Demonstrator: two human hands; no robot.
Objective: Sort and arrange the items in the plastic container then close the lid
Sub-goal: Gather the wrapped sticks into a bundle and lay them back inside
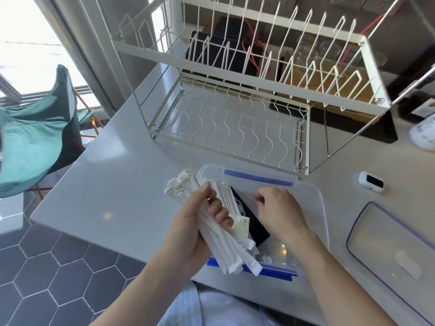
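Container (313, 203) on counter (113, 184), before the rack (235, 118); lid (395, 245) lies right of it

My left hand (200, 222) and its bundle of white paper-wrapped straws (226, 243) cover the near-left corner of the clear plastic container (322, 208). My right hand (280, 208) hides its own fingertips. The clear container lid (376, 231) runs off the right edge.

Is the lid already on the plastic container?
No, the lid lies on the counter to the right of the open plastic container.
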